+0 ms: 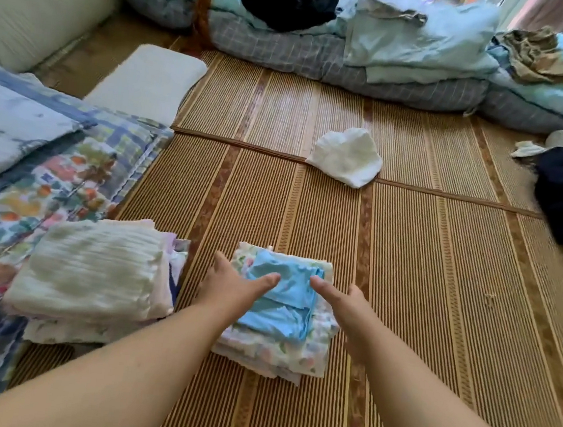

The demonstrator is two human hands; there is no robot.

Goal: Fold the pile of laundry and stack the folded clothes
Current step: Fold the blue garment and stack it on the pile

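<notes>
Two stacks folded: cream stack [95, 274], floral stack [277, 354]. Left hand [231, 287] spread, thumb pressing blue garment [285, 299]; right hand [340, 300] likewise, fingers hidden. White cloth [345, 156] remains unfolded.

Floor mat [423, 261]: woven reed, ribbed, slight sheen. Blue garment [282, 299]: smooth matt cloth, on floral printed cloth [280, 351]. Cream folded cloth [92, 267]: crinkled, matt. White cloth [345, 156]: soft, matt. Quilt [53, 174]: printed cotton.

Head view faces forward-down, seemingly close above left hand [231, 289], right hand [342, 303].
</notes>
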